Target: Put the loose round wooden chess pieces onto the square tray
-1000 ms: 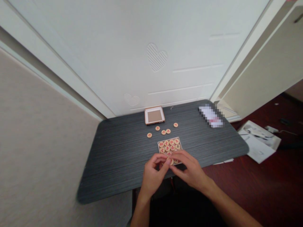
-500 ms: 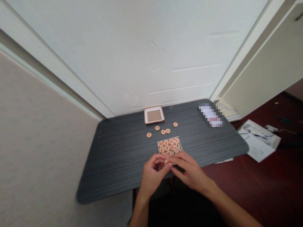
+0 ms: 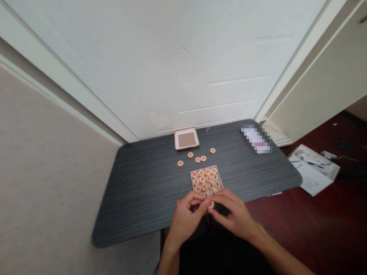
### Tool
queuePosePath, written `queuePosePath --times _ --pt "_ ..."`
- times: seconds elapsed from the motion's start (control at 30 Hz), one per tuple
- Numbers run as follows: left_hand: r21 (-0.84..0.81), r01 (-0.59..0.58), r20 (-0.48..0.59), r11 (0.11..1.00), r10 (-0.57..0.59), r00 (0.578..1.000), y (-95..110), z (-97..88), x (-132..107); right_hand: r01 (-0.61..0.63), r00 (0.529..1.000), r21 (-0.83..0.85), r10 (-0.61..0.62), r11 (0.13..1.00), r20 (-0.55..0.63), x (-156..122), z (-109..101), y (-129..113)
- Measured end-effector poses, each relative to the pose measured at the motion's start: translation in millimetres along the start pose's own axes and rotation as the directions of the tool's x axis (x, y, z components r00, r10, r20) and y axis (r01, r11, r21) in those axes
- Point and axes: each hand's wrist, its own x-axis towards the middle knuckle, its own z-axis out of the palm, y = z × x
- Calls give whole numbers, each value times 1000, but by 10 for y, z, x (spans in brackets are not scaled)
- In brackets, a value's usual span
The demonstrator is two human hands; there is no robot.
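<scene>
Between the fingertips of both hands is a round Chinese chess piece (image 3: pixel 211 205), pale with a red mark, just in front of the piece box. My left hand (image 3: pixel 189 214) pinches it from the left. On its other side, my right hand (image 3: pixel 233 212) closes thumb and fingers on it. The shallow square box (image 3: pixel 191 178) lies on the table with rows of red-marked and black-marked pieces, faces up; my fingers cover its near edge. Beyond it several loose pieces with red characters lie scattered, among them one piece (image 3: pixel 180 163) at the left and another (image 3: pixel 212 150) at the right.
The dark wood-grain table (image 3: pixel 137 187) stands against a white panel (image 3: pixel 129 57). Near its back edge lies a box lid (image 3: pixel 187 139) with a brown centre. A blurred-out item (image 3: pixel 256 139) rests at the back right. On the red floor is an opened white box (image 3: pixel 314 168).
The held piece has moved slightly right and toward me, and more of its face shows. Both hands have drawn back, uncovering more of the box's near rows.
</scene>
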Motion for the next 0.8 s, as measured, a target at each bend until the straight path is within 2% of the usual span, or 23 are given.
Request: queuePosePath --times 0.13,0.23,0.47,0.6,0.8 --pt "67 -43 12 997 42 999 -5 9 4 -115 993 67 114 991 11 6 -77 -10" --pt "130 -82 -15 988 85 996 -12 -53 34 -211 977 87 213 974 -17 51 -148 12" --pt "174 -94 -264 980 139 955 -206 -321 213 -334 937 77 340 939 -79 187 -259 230" --pt "203 -95 -340 975 161 927 -329 -376 292 -365 927 96 371 926 -61 235 -240 343" --pt "207 -88 -357 974 160 920 -401 -373 310 -333 940 44 336 942 -54 300 -244 334"
